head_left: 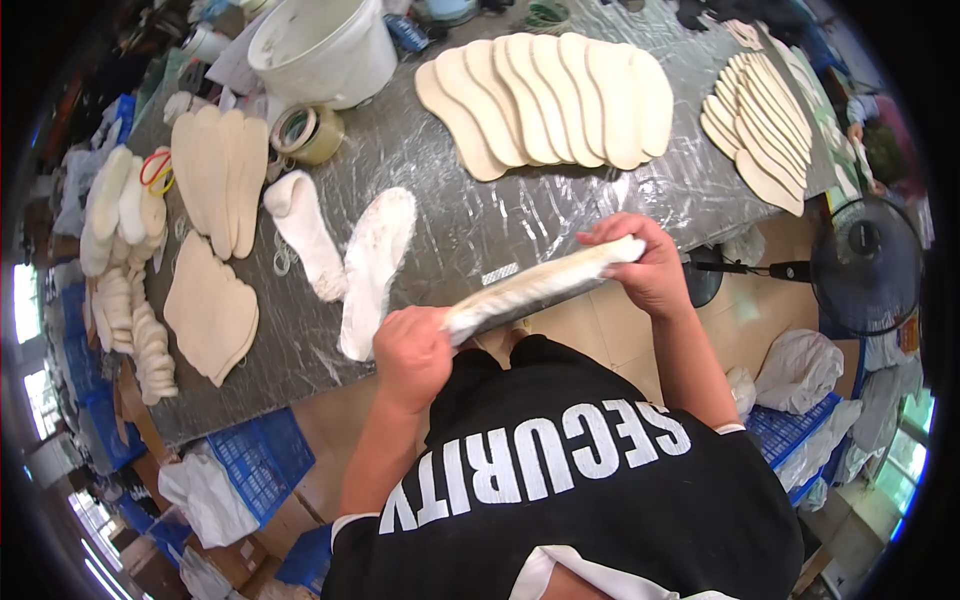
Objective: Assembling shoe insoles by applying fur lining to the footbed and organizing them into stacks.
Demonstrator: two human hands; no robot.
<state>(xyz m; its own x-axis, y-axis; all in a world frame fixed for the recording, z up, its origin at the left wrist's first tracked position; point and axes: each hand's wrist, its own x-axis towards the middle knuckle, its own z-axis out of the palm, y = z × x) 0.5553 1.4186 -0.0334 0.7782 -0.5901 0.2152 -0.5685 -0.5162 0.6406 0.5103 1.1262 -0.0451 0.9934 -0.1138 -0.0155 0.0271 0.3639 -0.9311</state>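
Note:
Stretched between my two hands is a long, pale fleecy insole, seen nearly edge-on over the near edge of the table. My left hand is closed round its left end. At its other end, my right hand pinches the tip between thumb and fingers. Just beyond my left hand, a white fluffy insole lies flat on the dark, plastic-covered table. Beside that one is a white, sock-shaped piece with its far end folded over.
Overlapping cream insoles are fanned across the far table, with another fan at the right. More insole stacks lie left, near red-and-yellow-handled scissors, tape rolls and a white bucket. A black electric fan stands right; blue crates sit below.

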